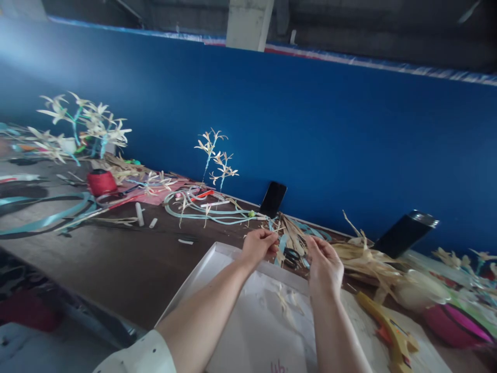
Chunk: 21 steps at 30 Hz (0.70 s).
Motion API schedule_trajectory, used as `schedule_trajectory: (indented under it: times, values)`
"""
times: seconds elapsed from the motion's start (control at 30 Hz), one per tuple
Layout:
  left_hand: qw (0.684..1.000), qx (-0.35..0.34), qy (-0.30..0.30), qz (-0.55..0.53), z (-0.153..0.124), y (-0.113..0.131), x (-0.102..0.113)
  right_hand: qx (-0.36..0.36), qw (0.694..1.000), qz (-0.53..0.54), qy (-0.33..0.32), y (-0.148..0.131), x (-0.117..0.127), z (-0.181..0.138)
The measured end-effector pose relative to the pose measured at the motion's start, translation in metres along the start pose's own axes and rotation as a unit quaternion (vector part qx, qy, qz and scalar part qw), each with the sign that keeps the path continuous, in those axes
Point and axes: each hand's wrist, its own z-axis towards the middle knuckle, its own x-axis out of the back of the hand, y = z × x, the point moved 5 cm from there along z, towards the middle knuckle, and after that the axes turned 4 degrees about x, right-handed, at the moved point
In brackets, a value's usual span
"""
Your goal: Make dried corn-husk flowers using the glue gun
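Above the far rim of a shallow white box, my left hand pinches thumb and fingers together. Whatever lies in that pinch is too small to make out. My right hand is a short way to the right, its fingertips also closed together, with their contents unclear. Between and beyond both hands lie black-handled scissors among light blue strips and dried husk strips. A few pale petal pieces rest inside the box between my forearms.
A black phone leans on the blue partition. Husk flowers on blue stems stand left. A looped pale-blue cord and red spool lie leftward. At right are a yellow glue gun, black flask and pink pouch.
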Motion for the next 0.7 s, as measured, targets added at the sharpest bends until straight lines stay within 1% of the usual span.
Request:
schedule_trajectory:
  times: [0.17,0.27,0.4,0.5,0.7]
  values:
    - [1.000,0.008,-0.012,0.007,-0.006,0.006,-0.003,-0.045,0.991,0.089,-0.088,0.015,-0.012,-0.001]
    - [0.999,0.007,-0.031,0.007,-0.009,0.007,-0.005,-0.066,0.988,0.087,-0.109,0.018,-0.015,-0.003]
    - [0.998,0.003,-0.060,0.014,-0.010,0.006,-0.008,-0.095,0.983,0.085,-0.132,0.014,-0.017,-0.007]
    - [0.996,0.002,-0.077,0.033,-0.010,0.004,-0.010,-0.110,0.980,0.078,-0.148,0.013,-0.018,-0.009]
    - [0.989,-0.003,-0.115,0.097,-0.015,0.004,-0.017,-0.129,0.965,0.092,-0.208,0.017,-0.024,-0.012]
